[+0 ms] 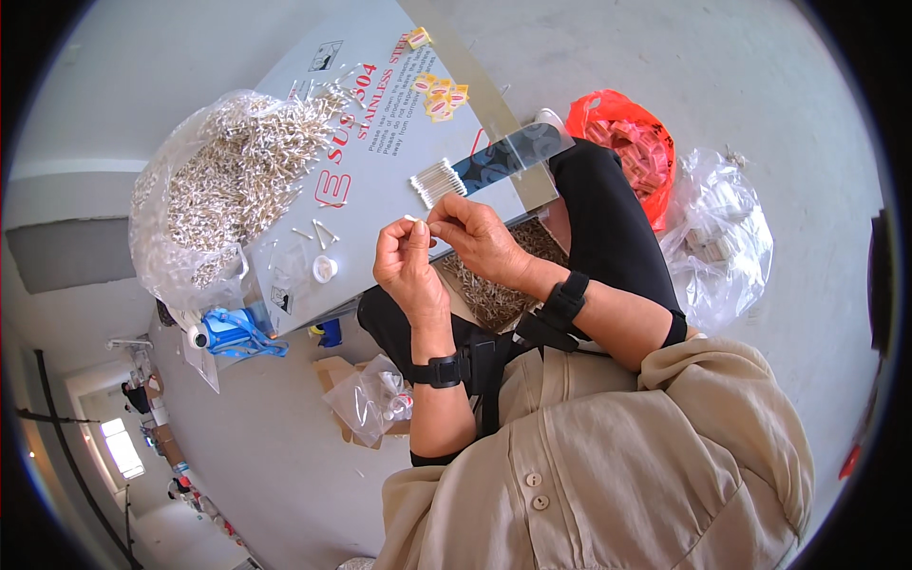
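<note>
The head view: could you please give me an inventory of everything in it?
Table: one, grey, centre
Clear bag: one, transparent, table's left
Swabs: many, white, heaped in that bag
Row of swabs: one, white, table's right
Strip: one, dark, right of the row
Small packets: several, yellow-white, table's far end
Cup: one, white, table's near edge
Strapped item: one, blue, table's near-left corner
Cardboard box: one, brown, floor, lower left
Red bag: one, red, floor, right
Pieces: many, pink, inside it
Second clear bag: one, transparent, beside red bag
Sticks: many, brown, below table's edge
Shirt: one, beige, bottom
Trousers: one pair, black, centre
Wristbands: two, black, wrists
Left grip: one, bare, pinching small white piece
Right grip: one, bare, beside left
</note>
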`<action>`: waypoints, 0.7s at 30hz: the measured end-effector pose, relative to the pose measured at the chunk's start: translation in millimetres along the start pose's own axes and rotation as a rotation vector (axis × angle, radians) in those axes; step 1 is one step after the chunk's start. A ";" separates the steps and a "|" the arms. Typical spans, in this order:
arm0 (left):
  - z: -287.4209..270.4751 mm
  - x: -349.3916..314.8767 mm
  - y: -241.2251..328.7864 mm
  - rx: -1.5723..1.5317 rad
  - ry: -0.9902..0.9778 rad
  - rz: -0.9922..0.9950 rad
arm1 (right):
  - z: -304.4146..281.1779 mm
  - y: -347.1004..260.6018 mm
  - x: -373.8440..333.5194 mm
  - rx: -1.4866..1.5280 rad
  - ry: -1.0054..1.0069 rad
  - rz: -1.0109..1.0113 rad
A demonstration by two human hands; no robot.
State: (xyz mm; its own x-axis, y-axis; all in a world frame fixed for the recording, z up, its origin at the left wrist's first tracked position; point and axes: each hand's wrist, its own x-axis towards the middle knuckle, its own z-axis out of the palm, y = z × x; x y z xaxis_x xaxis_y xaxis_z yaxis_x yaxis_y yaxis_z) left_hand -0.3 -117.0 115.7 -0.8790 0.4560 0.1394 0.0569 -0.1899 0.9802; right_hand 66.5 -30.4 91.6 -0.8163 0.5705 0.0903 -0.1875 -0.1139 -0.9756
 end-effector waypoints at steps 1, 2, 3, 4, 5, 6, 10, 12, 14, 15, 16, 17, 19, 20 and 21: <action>-0.3 0.1 -0.4 0.004 -0.001 -0.003 | -0.3 0.2 -0.1 0.000 0.001 0.000; -0.5 0.1 -0.9 0.008 -0.002 -0.006 | -0.8 0.3 -0.3 0.000 -0.003 0.003; -0.5 0.1 -0.9 0.009 -0.003 -0.006 | -1.1 -0.2 -0.5 -0.001 -0.007 0.005; -0.4 -0.1 -1.0 0.005 -0.005 -0.001 | -1.3 -0.6 -0.7 -0.001 -0.007 0.005; -0.3 -0.1 -1.0 0.001 -0.008 0.004 | -1.7 -1.1 -0.8 0.007 -0.012 0.004; -0.4 -0.2 -1.3 0.001 -0.008 0.005 | -2.0 -1.8 -1.2 0.014 -0.017 0.002; 2.5 -0.7 0.2 -0.018 -0.005 -0.004 | -2.8 -2.8 -2.5 0.014 -0.005 0.004; 4.1 -0.7 2.0 -0.029 0.003 -0.011 | -1.7 -1.1 -3.2 -0.008 0.030 -0.036; 4.2 -0.4 3.5 -0.035 -0.005 -0.005 | -0.6 -0.9 -4.0 -0.029 0.042 -0.050; 4.2 -0.5 3.7 -0.035 -0.005 -0.004 | -0.3 -0.7 -4.4 -0.051 0.054 -0.064; 4.0 -0.7 4.0 -0.034 -0.005 -0.003 | -0.1 -0.6 -4.7 -0.050 0.054 -0.065; 3.9 -1.0 4.2 -0.032 -0.005 -0.002 | 0.1 -0.5 -5.0 -0.063 0.061 -0.079; 3.9 -1.5 4.9 -0.035 -0.002 -0.006 | 0.2 -1.3 -5.4 -0.076 0.067 -0.094; 4.0 -1.7 5.2 -0.037 0.001 -0.011 | -0.1 -1.7 -5.6 -0.088 0.071 -0.099; 4.1 -1.9 5.3 -0.037 0.001 -0.009 | -0.2 -2.0 -5.8 -0.100 0.074 -0.103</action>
State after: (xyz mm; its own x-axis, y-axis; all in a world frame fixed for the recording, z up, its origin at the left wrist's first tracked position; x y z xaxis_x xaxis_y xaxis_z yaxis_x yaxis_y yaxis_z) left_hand 3.6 -115.3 121.2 -0.8798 0.4572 0.1303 0.0314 -0.2176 0.9755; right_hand 71.7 -33.3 93.0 -0.7526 0.6336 0.1794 -0.2095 0.0280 -0.9774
